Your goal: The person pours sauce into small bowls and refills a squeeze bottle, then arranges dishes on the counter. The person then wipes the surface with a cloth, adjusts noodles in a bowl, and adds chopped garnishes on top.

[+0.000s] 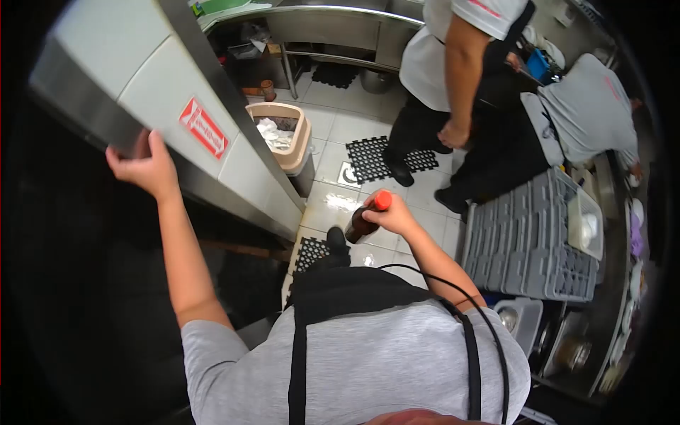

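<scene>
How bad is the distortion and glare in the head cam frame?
Head view: strong fisheye, black vignette at the corners; the door edge that the left hand grips bows; glare on the wet floor tile; the right hand and bottle look sharp; left side falls into deep shadow.

Grey short-sleeved T-shirt [368, 354], black apron [340, 290] over it with straps running down the back, thin black cable [489, 333] looped over right shoulder, black shoe [336, 237]. Both forearms bare.
</scene>
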Demonstrator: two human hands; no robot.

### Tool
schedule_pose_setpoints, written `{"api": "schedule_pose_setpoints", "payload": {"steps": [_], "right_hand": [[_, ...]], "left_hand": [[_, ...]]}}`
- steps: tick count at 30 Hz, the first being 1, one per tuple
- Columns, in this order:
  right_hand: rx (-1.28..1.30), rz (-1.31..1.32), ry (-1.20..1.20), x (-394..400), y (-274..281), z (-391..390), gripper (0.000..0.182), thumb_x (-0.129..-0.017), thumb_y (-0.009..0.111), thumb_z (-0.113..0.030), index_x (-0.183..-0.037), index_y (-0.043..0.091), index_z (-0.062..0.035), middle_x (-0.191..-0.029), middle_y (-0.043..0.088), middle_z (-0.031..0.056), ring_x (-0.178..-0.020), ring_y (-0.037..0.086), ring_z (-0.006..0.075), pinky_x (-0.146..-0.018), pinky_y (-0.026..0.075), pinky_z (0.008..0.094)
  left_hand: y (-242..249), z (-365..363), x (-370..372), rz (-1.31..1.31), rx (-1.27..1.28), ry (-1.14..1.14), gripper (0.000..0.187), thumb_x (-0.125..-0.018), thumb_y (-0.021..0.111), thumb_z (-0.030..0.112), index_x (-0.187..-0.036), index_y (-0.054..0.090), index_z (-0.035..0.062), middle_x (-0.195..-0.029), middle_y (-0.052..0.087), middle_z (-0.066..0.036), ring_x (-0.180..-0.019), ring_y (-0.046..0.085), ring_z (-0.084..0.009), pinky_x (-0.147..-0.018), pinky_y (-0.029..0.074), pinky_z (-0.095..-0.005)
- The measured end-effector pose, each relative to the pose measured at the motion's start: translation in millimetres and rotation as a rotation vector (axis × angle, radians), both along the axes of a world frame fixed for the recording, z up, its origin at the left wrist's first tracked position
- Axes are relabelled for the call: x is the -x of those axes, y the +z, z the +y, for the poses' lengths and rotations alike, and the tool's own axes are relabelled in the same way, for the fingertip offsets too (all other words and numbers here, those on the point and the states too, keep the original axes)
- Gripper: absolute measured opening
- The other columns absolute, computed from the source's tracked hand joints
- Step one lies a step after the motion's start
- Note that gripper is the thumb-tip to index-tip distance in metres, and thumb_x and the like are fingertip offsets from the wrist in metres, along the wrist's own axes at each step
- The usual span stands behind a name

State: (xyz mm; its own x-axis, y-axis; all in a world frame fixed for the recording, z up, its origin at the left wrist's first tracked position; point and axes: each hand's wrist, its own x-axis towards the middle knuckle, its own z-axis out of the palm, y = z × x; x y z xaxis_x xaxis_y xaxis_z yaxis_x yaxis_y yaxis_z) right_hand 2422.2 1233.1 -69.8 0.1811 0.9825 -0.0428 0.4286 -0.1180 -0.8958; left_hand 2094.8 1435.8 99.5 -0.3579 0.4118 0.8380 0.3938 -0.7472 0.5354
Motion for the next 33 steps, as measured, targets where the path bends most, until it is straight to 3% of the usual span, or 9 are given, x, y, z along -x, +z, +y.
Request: {"api": "schedule_pose_setpoints", "payload": {"steps": [6, 9, 15, 19, 21, 23, 24, 28, 33], "right_hand": [[-0.029, 0.033, -0.084, -58, -49, 139, 0.025, -0.058, 0.069, -0.024, -0.072, 0.059, -0.0065, -0.077, 0.057, 0.0080, -0.072, 0.056, 0.0205, -0.066, 0.044, 0.0295], [0.058, -0.038, -0.031, -87, -55, 209, 0.029, -0.058, 0.068, -0.031, -0.073, 0.059, -0.0076, -0.079, 0.057, 0.0072, -0.072, 0.056, 0.0224, -0.066, 0.044, 0.0310], [0.343, -0.337, 0.026, -128, -69, 349, 0.036, -0.060, 0.066, -0.039, -0.077, 0.058, -0.0074, -0.078, 0.059, 0.0102, -0.074, 0.057, 0.0270, -0.066, 0.044, 0.0346], [0.365, -0.388, 0.129, -146, -103, 450, 0.034, -0.062, 0.067, -0.035, -0.077, 0.060, -0.0059, -0.069, 0.061, 0.0085, -0.066, 0.058, 0.0196, -0.062, 0.044, 0.0313], [0.363, -0.369, 0.193, -145, -114, 505, 0.032, -0.063, 0.067, -0.033, -0.079, 0.059, -0.0061, -0.066, 0.060, 0.0067, -0.055, 0.057, 0.0168, -0.052, 0.045, 0.0292], [0.451, -0.264, 0.218, -135, -117, 563, 0.032, -0.063, 0.068, -0.031, -0.082, 0.058, -0.0069, -0.065, 0.059, 0.0054, -0.049, 0.055, 0.0148, -0.046, 0.045, 0.0274], [0.506, -0.187, 0.208, -123, -104, 592, 0.034, -0.063, 0.069, -0.029, -0.085, 0.056, -0.0067, -0.064, 0.057, 0.0042, -0.043, 0.053, 0.0122, -0.039, 0.043, 0.0249], [0.357, -0.135, 0.336, -87, -132, 730, 0.035, -0.062, 0.070, -0.026, -0.086, 0.054, -0.0055, -0.060, 0.055, 0.0045, -0.041, 0.051, 0.0123, -0.041, 0.044, 0.0263], [-0.142, -0.189, 0.565, -1, -118, 897, 0.028, -0.060, 0.070, -0.013, -0.084, 0.056, -0.0095, -0.096, 0.054, 0.0113, -0.091, 0.052, 0.0237, -0.078, 0.041, 0.0308]], "left_hand": [[-15, 10, -4, -0.093, 0.037, 0.217, 0.059, -0.071, 0.050, -0.004, -0.119, 0.016, 0.0003, -0.104, 0.044, -0.022, -0.089, 0.051, -0.0252, -0.079, 0.043, -0.0376], [-15, 7, -11, -0.259, 0.045, 0.202, 0.052, -0.072, 0.045, 0.001, -0.118, 0.021, 0.0000, -0.111, 0.042, -0.021, -0.097, 0.046, -0.0286, -0.082, 0.041, -0.0401], [-6, 10, -25, -0.355, 0.027, 0.681, 0.047, -0.080, 0.044, 0.024, -0.115, 0.026, -0.0030, -0.111, 0.040, -0.018, -0.104, 0.041, -0.0261, -0.091, 0.031, -0.0394], [-9, -3, -10, -0.453, 0.054, 0.620, 0.036, -0.085, 0.036, 0.033, -0.095, 0.046, -0.0008, -0.097, 0.050, -0.013, -0.091, 0.048, -0.0226, -0.079, 0.039, -0.0354], [-11, 2, -11, -0.152, 0.059, 1.072, 0.041, -0.087, 0.031, 0.037, -0.087, 0.049, 0.0004, -0.091, 0.053, -0.011, -0.083, 0.051, -0.0204, -0.074, 0.041, -0.0341], [-19, -29, 17, -0.259, 0.064, 0.905, 0.035, -0.086, 0.033, 0.035, -0.080, 0.047, 0.0037, -0.083, 0.049, -0.007, -0.078, 0.049, -0.0173, -0.068, 0.044, -0.0324], [-18, -43, 25, -0.409, 0.019, 0.759, 0.040, -0.087, 0.029, 0.037, -0.086, 0.048, 0.0020, -0.090, 0.051, -0.009, -0.082, 0.051, -0.0198, -0.074, 0.042, -0.0343], [3, 38, -12, -0.631, -0.072, 1.121, 0.048, -0.087, 0.024, 0.038, -0.099, 0.050, 0.0001, -0.100, 0.052, -0.011, -0.088, 0.051, -0.0224, -0.082, 0.039, -0.0366], [-30, 137, -12, -0.607, 0.081, 1.373, 0.047, -0.087, 0.026, 0.039, -0.101, 0.049, 0.0010, -0.099, 0.052, -0.010, -0.087, 0.051, -0.0213, -0.080, 0.039, -0.0350]]}}
